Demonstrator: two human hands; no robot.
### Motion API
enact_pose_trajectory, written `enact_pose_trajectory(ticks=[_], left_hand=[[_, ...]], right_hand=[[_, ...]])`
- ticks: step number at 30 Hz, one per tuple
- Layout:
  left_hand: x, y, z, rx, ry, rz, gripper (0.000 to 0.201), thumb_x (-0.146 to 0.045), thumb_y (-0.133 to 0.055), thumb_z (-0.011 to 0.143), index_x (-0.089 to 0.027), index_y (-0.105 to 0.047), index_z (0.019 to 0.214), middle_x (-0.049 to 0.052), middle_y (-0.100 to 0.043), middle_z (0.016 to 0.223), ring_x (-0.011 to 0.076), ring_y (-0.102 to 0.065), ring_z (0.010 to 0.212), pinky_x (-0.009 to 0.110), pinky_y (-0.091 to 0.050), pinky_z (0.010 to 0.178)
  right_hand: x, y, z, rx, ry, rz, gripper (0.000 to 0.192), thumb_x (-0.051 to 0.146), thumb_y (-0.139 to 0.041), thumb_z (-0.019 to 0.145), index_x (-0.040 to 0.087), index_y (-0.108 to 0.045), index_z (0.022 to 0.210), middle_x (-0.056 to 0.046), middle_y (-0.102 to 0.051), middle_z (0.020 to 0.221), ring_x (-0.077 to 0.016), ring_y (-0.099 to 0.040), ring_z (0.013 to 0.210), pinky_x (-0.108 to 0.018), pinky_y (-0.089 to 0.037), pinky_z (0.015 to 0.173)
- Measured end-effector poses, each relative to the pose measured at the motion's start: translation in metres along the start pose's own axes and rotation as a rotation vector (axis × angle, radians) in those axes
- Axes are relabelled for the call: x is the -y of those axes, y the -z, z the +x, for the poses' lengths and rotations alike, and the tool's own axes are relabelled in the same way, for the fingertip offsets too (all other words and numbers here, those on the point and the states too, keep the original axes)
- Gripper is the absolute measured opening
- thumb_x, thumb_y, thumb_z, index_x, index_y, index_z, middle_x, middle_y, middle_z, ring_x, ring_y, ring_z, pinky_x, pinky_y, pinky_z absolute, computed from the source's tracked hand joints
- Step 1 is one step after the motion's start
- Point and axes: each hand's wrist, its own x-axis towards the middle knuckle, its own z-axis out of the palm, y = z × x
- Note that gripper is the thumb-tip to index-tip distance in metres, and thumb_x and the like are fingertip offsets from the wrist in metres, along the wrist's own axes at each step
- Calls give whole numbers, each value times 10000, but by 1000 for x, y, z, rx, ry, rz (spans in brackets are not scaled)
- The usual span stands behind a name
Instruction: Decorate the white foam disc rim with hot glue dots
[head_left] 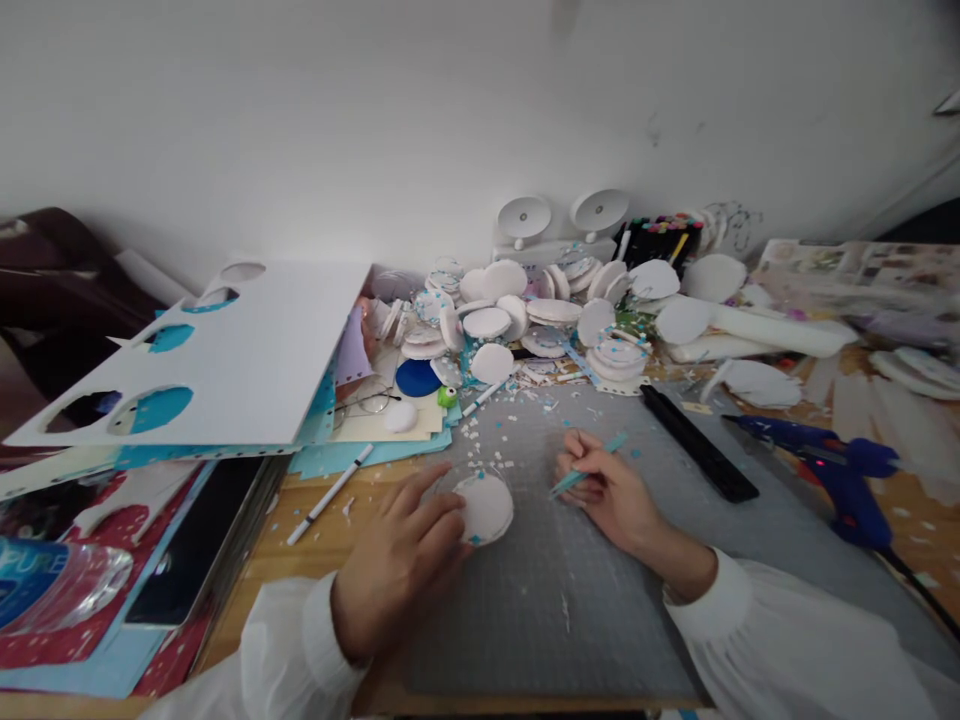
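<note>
head view, and we're looking down on a grey cutting mat (pixel 570 590) with both hands at work on it. the left hand (pixel 401 560) lies flat, its fingers (pixel 435 505) spread and pressing on a white foam disc (pixel 485 507), pinning it to the mat; nothing is clasped here, the fingertips just cover the disc's left edge. just right of that hand, the right hand (pixel 611 495) is closed around a teal craft knife (pixel 589 468), held like a pen, the handle sticking up and away past the knuckles, the tip aimed back toward the disc. whether the tip touches the disc, i cannot tell.

beyond both hands, white and teal scraps (pixel 499 440) are scattered across the mat, and further back sits a big heap of white foam discs (pixel 555 305) against the wall. a black ruler (pixel 697 455) lies slantwise just beyond the right hand, and further right a blue glue gun (pixel 829 465) rests on its side. to the left of the pressing hand, a white pen (pixel 330 493) lies on the wooden tabletop (pixel 315 560), and beyond that a white foam board (pixel 240 360) with round holes cut out of it leans over teal paper. white sleeves cover both wrists.
</note>
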Motion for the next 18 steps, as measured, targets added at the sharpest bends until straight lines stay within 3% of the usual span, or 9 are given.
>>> enact_pose_trajectory(ticks=[6,13,18], left_hand=[[-2,-7,8,46,-64,-35,142,-157,-574,846,-180,-573,986,52,-691,1004,291,-510,1210,469,-454,964],[7,-9,17,9,-160,-57,382,-240,-639,790,-175,-510,1144,116,-628,1202,305,-517,1190,515,-403,982],[12,-15,21,5,-225,-143,423,-278,-658,764,-185,-492,1142,112,-646,1164,299,-529,1177,517,-367,1005]], right_hand=[[2,-1,2,-4,1,13,188,170,-517,660,216,-337,685,106,-225,461,-64,-96,415,-218,-142,408],[1,-1,2,-6,-5,35,163,155,-520,664,212,-368,678,103,-258,456,-63,-108,412,-217,-166,410],[2,-3,3,-4,-14,66,154,147,-530,666,209,-390,685,105,-274,457,-56,-102,402,-213,-150,403]])
